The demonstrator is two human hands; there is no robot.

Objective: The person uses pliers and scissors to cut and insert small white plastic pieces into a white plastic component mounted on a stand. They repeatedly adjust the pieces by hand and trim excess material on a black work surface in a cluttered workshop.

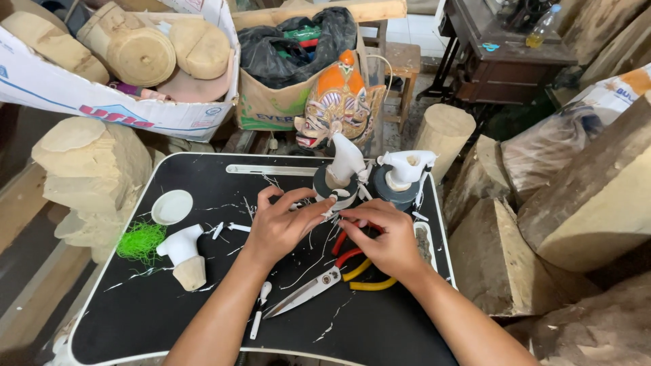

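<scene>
My left hand (281,224) and my right hand (380,237) meet over a black tray table (163,312), fingertips pinched together on a small white piece (332,215) I cannot make out clearly. Just beyond my fingers stand two white carved wooden figures, one (344,163) on a roll of dark tape (324,186), the other (407,167) on a second roll (392,190). Under my right hand lie scissors (308,293) with yellow and red handles (359,274).
A third white carved piece (183,254), a tuft of green fibre (140,240) and a white lid (171,207) lie at the table's left. A painted mask (337,102), cardboard boxes (122,102) and wooden blocks (583,203) crowd around the table.
</scene>
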